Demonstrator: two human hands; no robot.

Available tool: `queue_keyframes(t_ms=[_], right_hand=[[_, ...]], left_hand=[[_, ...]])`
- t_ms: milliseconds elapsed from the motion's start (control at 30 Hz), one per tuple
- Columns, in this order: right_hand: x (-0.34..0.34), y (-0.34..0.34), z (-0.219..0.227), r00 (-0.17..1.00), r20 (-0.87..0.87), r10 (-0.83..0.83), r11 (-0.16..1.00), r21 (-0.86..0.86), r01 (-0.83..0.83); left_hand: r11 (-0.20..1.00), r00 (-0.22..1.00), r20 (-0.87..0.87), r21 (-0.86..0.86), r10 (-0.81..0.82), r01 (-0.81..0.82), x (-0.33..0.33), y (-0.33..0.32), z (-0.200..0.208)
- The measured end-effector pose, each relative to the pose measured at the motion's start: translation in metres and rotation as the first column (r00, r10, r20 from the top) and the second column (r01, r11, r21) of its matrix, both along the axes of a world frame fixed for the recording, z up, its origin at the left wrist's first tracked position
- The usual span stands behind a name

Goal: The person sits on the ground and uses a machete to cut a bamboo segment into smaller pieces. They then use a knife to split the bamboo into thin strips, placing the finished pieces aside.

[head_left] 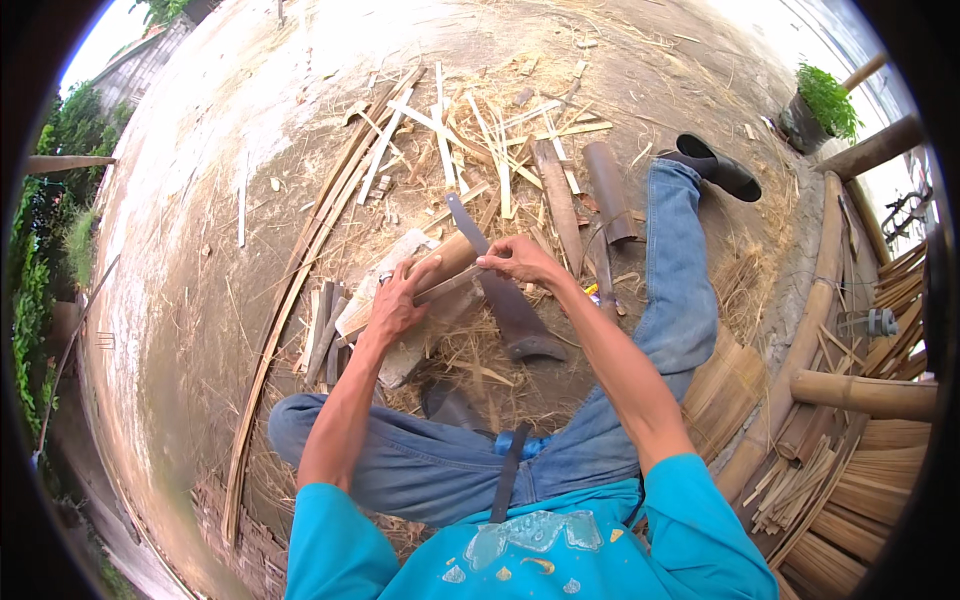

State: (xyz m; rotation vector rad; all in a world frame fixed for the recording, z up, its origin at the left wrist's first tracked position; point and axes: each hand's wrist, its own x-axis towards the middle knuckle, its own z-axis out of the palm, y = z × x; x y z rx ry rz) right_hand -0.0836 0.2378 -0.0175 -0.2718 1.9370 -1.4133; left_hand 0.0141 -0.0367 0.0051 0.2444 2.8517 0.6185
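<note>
My left hand point(402, 298) is bent over a split bamboo piece point(455, 252), its fingers gripping the upper side. A thin bamboo strip point(448, 288) runs from beneath that hand toward my right hand point(522, 262), where thumb and forefinger pinch its far end. Just under the right fingers lies a handsaw point(508, 305) with a dark blade, its narrow tip pointing away and its handle toward me. Below the left hand, a pale block point(405, 358) sits on the ground. How far the left fingers reach around the bamboo is hidden.
Pale split strips point(445, 125) lie scattered ahead with shavings. Long bamboo slats point(300, 265) curve along the left. A brown bamboo tube point(610, 190) lies beside my stretched right leg point(680, 270). Bamboo poles point(825, 250) and strip bundles point(800, 485) line the right; a potted plant point(815, 115) stands beyond.
</note>
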Motion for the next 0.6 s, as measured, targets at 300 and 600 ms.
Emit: queue_keyframes(t_ms=[300,600], right_hand=[[0.017,0.045,-0.02,0.977,0.188,0.102,0.995,-0.04,-0.096],[0.105,0.115,-0.055,0.921,0.18,0.345,0.91,0.176,-0.375]], left_hand=[[0.999,0.998,-0.061,-0.041,-0.005,0.002,0.006,0.009,0.001],[0.996,0.991,-0.136,0.088,0.007,0.005,-0.004,-0.006,-0.029]])
